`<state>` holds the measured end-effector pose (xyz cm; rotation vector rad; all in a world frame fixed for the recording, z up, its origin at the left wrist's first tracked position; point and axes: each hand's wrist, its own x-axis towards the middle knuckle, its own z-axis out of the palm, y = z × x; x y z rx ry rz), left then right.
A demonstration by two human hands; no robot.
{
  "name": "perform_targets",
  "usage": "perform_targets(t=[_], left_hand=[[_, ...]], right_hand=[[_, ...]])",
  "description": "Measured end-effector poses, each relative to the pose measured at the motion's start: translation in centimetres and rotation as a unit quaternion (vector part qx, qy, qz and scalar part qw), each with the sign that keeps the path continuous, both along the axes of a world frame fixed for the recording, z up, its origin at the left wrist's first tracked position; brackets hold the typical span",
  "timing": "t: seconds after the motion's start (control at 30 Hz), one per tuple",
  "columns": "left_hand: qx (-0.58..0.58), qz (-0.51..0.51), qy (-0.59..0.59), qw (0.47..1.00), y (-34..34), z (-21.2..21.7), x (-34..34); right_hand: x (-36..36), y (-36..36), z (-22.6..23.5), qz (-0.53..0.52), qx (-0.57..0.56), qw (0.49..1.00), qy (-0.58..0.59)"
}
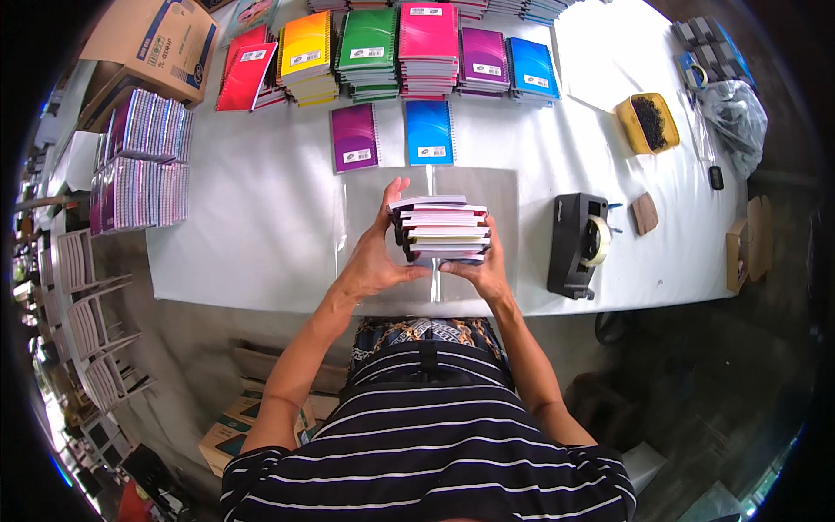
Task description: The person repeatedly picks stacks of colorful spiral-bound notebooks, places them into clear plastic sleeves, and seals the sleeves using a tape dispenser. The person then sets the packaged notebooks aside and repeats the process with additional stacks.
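Both of my hands are wrapped around a stack of spiral notebooks (pixel 446 230), whose white page edges face up. My left hand (pixel 376 261) grips its left side, thumb along the near face and fingers reaching toward the far side. On the right side, my right hand (pixel 484 271) presses with the thumb in front. Some notebooks in the stack sit slightly out of line. Below them, a clear plastic sheet or sleeve (pixel 496 191) lies on the white table (pixel 243 226). Just beyond it are a purple notebook (pixel 354 137) and a blue notebook (pixel 430 132), lying side by side.
Along the back stand notebook piles: red (pixel 243 78), yellow (pixel 306 48), green (pixel 369 39), pink (pixel 428 35), purple (pixel 484 56), blue (pixel 532 68). At right are a tape dispenser (pixel 570 248) and yellow tub (pixel 635 135); at left, bundled notebooks (pixel 139 196) and a carton (pixel 165 52).
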<state>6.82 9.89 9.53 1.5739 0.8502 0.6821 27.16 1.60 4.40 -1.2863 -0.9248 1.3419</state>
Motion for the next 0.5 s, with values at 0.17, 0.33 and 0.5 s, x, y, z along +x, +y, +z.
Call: perform_targets(t=[0.17,0.33,0.5], left_hand=[[-0.007,-0.027,-0.112,0.993,-1.0,-8.1,-1.6],[-0.017,-0.029,-0.148,0.988,-1.3,-8.9,0.1],[-0.031,-0.031,-0.160,0.986,-1.4,-8.8,-0.1]], right_hand=[[-2.2,0.0,-2.5,0.060,0.119,0.989,-0.062],[-2.6,-0.9,-4.1,0.026,0.086,0.993,-0.082],[-4.1,-1.7,-5.1,-0.040,0.077,0.996,-0.032]])
